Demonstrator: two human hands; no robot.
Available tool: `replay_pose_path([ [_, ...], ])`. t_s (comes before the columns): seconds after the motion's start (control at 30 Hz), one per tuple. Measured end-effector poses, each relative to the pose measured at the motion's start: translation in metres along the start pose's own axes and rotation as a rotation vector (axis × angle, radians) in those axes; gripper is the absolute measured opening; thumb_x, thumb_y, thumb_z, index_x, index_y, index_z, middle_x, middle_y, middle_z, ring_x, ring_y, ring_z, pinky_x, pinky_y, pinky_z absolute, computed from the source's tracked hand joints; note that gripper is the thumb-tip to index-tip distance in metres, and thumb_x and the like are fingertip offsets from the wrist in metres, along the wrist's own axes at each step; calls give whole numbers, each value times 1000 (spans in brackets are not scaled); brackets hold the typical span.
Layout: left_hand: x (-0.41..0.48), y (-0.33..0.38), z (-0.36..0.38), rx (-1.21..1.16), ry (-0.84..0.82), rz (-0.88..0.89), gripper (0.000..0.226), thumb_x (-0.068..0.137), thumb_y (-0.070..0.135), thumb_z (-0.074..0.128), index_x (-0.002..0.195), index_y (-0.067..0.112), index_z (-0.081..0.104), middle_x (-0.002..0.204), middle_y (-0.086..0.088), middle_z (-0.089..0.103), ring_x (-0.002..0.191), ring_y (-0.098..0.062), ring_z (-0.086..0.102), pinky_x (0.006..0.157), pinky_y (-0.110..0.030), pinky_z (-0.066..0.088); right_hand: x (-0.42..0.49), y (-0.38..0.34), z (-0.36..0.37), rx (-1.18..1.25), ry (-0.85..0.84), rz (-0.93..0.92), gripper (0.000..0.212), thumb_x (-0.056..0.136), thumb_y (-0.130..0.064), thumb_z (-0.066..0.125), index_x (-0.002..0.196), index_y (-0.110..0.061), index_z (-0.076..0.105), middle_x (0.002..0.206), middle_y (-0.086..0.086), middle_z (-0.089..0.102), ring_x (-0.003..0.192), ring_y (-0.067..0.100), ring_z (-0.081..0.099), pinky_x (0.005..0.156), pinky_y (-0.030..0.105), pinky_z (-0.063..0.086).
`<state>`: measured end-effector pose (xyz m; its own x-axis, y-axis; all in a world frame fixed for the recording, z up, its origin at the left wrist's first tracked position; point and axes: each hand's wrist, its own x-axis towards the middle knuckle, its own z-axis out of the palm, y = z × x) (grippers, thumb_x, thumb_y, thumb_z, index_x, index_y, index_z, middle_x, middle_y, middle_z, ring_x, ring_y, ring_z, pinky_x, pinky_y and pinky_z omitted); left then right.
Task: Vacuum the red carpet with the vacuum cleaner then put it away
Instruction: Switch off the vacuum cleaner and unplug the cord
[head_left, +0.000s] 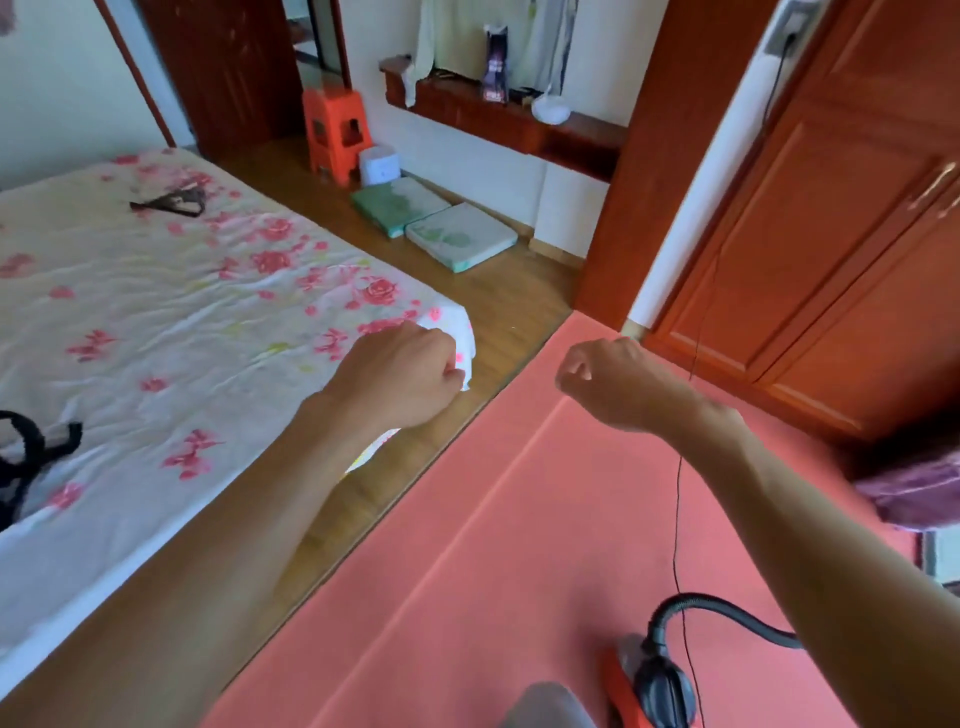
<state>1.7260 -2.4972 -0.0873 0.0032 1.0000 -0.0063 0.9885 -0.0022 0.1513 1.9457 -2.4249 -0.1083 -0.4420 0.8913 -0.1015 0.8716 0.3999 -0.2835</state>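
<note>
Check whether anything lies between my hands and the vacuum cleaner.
Nothing solid does. The vacuum cleaner sits on the red carpet below the right hand, and the left hand is raised by the bed. Only the thin cord hangs beside the right wrist, down to the vacuum cleaner.

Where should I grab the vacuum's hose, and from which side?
Probably take the black hose on its raised arch past the vacuum body, from above with the right hand; the arch stands clear of the carpet, so fingers can wrap it. Avoid the thin cord crossing it.
</note>
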Motion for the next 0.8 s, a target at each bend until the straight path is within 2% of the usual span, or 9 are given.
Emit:
replay_pose_path([
  [0.13, 52, 17, 1, -54, -45, 79, 25, 97, 35, 52, 95, 17, 69, 95, 0, 70, 87, -24, 64, 77, -38, 54, 20, 37, -11, -14, 49, 98, 31, 98, -30, 46, 114, -16, 67, 115, 8, 68, 102, 27, 64, 83, 39, 53],
  [0.27, 115, 40, 8, -38, -69, 141, 24, 95, 35, 53, 93, 18, 70, 96, -2, 70, 89, -27, 64, 76, -37, 53, 54, 84, -22, 7, 55, 149, 30, 98, -30, 47, 113, -16, 69, 116, 7, 69, 104, 27, 64, 86, 43, 53],
  [0.37, 172, 64, 10, -59, -84, 158, 25, 97, 31, 53, 94, 13, 70, 97, -4, 68, 87, -23, 58, 67, -34, 43, 91, 129, -36, 32, 76, 178, 29, 96, -33, 47, 109, -20, 69, 114, 7, 69, 103, 28, 65, 87, 45, 53],
  [0.47, 234, 94, 12, -77, -69, 178, 24, 97, 30, 53, 91, 12, 68, 93, -3, 67, 89, -23, 55, 65, -32, 36, 125, 176, -57, 27, 74, 211, 29, 96, -34, 47, 108, -21, 70, 114, 7, 68, 103, 27, 65, 85, 42, 54],
  [0.57, 291, 123, 16, -125, -71, 192, 23, 97, 29, 55, 86, 13, 68, 88, -2, 67, 88, -23, 60, 65, -34, 43, 155, 221, -79, -7, 54, 246, 30, 96, -34, 46, 109, -21, 70, 110, 7, 69, 101, 28, 65, 83, 41, 54],
  [0.63, 326, 142, 18, -188, -91, 214, 24, 97, 27, 57, 83, 10, 67, 86, -3, 67, 87, -23, 61, 72, -39, 50, 174, 249, -95, -4, 65, 257, 30, 96, -36, 46, 109, -21, 69, 109, 7, 69, 98, 27, 66, 83, 44, 55],
  [0.7, 357, 160, 19, -236, -120, 229, 25, 98, 26, 57, 81, 9, 65, 88, -5, 65, 87, -20, 54, 75, -38, 49, 190, 273, -106, 10, 59, 267, 30, 96, -35, 47, 110, -21, 69, 108, 6, 69, 97, 25, 66, 83, 44, 56],
  [0.8, 405, 178, 23, -240, -117, 251, 23, 98, 28, 57, 80, 14, 62, 90, -4, 64, 85, -19, 52, 70, -34, 42, 217, 305, -119, 0, 49, 288, 29, 96, -33, 47, 108, -19, 69, 106, 7, 70, 94, 26, 66, 81, 44, 56],
])
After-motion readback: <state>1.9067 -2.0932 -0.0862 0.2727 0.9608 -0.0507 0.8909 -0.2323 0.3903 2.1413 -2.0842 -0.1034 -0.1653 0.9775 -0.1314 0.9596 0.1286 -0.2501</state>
